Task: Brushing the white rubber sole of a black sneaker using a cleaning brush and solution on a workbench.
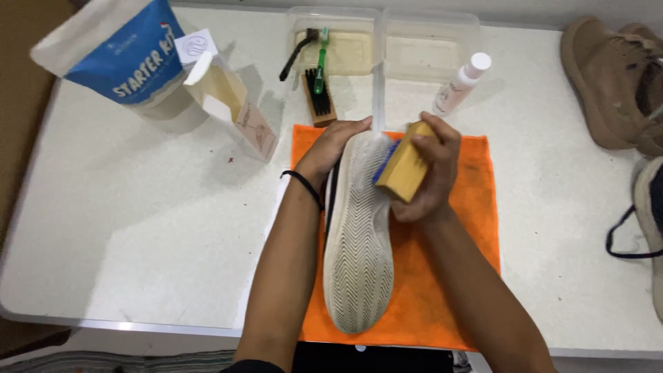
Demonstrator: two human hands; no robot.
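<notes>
The left hand grips a shoe by its side, sole up, over an orange cloth on the white desk. The right hand is closed around a wooden brush, its blue bristles against the sole's front.

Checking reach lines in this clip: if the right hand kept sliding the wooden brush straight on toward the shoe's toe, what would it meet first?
Probably the small white bottle lying past the orange cloth, though depth is unclear. The right hand presses the brush onto the shoe.
</notes>
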